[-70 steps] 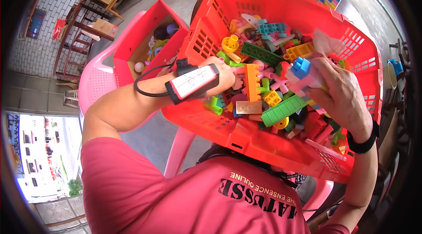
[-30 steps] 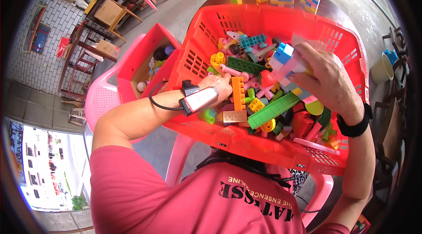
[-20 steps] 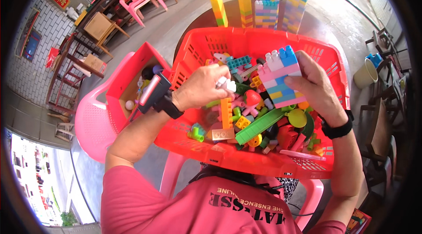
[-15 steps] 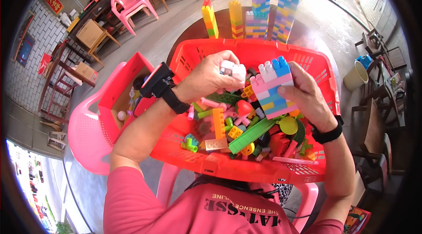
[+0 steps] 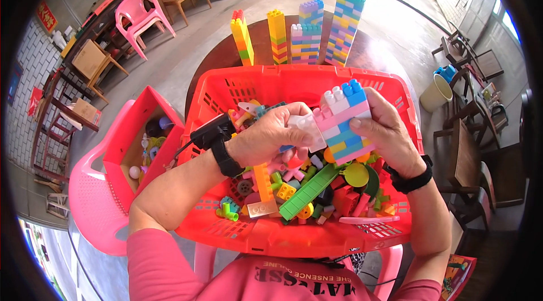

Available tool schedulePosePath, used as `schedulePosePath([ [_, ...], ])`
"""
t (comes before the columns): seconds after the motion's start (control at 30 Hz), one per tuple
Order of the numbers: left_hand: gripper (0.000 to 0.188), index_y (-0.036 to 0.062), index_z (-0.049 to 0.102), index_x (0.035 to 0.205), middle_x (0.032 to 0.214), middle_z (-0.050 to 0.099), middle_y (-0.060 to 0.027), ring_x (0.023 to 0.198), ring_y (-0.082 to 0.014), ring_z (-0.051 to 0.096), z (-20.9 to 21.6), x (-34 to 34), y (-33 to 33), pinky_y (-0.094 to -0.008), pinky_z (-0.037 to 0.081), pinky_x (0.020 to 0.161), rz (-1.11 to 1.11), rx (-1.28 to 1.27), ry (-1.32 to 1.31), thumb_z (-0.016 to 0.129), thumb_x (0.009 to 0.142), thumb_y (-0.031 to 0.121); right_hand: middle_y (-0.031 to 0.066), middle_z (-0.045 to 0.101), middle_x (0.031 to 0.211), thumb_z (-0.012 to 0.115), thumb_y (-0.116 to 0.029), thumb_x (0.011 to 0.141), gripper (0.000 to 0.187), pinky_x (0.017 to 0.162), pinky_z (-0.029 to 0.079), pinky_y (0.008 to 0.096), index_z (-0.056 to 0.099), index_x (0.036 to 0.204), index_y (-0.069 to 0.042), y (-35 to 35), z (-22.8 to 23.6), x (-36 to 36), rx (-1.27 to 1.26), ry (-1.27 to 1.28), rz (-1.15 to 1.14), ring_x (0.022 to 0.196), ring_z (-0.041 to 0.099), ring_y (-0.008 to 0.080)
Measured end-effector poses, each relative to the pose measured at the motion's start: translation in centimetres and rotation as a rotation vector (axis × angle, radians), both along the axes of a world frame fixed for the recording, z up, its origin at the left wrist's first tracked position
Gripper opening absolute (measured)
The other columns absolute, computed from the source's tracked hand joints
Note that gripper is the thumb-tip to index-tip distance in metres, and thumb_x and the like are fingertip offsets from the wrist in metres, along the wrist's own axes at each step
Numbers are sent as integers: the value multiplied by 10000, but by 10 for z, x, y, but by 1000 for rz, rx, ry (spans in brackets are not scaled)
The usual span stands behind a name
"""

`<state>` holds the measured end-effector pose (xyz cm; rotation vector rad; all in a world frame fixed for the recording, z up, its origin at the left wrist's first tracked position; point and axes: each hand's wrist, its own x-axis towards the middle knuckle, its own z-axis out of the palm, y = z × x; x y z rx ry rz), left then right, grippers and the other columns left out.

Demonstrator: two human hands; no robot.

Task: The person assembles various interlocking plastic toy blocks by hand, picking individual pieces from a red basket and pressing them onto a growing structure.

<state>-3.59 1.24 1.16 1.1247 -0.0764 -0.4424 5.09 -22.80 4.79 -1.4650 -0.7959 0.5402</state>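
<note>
My right hand (image 5: 384, 128) is closed around the right side of a small wall of toy building bricks (image 5: 346, 126), its thumb across the front. The wall is layered in white, pink, blue and yellow, with white and blue bricks on top. At its left edge, my left hand (image 5: 274, 138) pinches a whitish toy brick (image 5: 310, 130) between thumb and fingers. I cannot tell whether that brick is joined to the wall. Both hands are over a red plastic basket (image 5: 237, 239) of loose toy pieces, including a long green strip (image 5: 310, 192) and an orange bar (image 5: 263, 182).
Behind the basket, a round dark table (image 5: 212, 75) carries several brick towers, among them a tall multicoloured one (image 5: 345, 28) and a yellow-green one (image 5: 242, 38). At the left, a red box (image 5: 121, 159) of small toys rests on a pink chair (image 5: 93, 188). Wooden chairs line both sides.
My left hand has brought the whitish brick down and against the wall's left edge, after holding white bricks apart from it. The view has shifted; my right hand keeps its hold.
</note>
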Motion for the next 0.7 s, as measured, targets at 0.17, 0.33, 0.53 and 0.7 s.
schedulePosePath([
  [0.17, 300, 79, 560, 1078, 840, 687, -43, 633, -70, 637, -2, 5, 5, -210, 487, 521, 147, 254, -52, 753, 873, 181, 17, 609, 1037, 650, -121, 934, 281, 864, 467, 267, 537, 1173, -27, -2, 5, 1, -6, 8, -84, 982, 549, 86],
  [0.33, 226, 52, 631, 937, 833, 672, -51, 720, -138, 657, -16, 15, 18, -310, 509, 642, 283, 1092, -418, 753, 784, 165, 20, 611, 1034, 656, -128, 931, 284, 855, 469, 265, 533, 1164, -24, -1, 5, -3, -30, 19, -69, 974, 551, 84],
  [0.53, 328, 33, 635, 945, 822, 671, -143, 784, -284, 689, -33, 19, 27, -361, 513, 696, 271, 1329, -591, 765, 738, 252, 20, 610, 1020, 644, -107, 926, 275, 832, 467, 260, 533, 1163, -21, -1, 5, -10, -33, -6, -48, 945, 543, 80],
  [0.7, 283, 56, 624, 964, 823, 661, -62, 659, -154, 621, -30, 23, 31, -298, 488, 599, 252, 1103, -390, 756, 818, 259, 15, 608, 996, 650, -100, 917, 271, 811, 465, 255, 545, 1155, -24, -3, 6, -7, 5, -1, -76, 920, 540, 78],
])
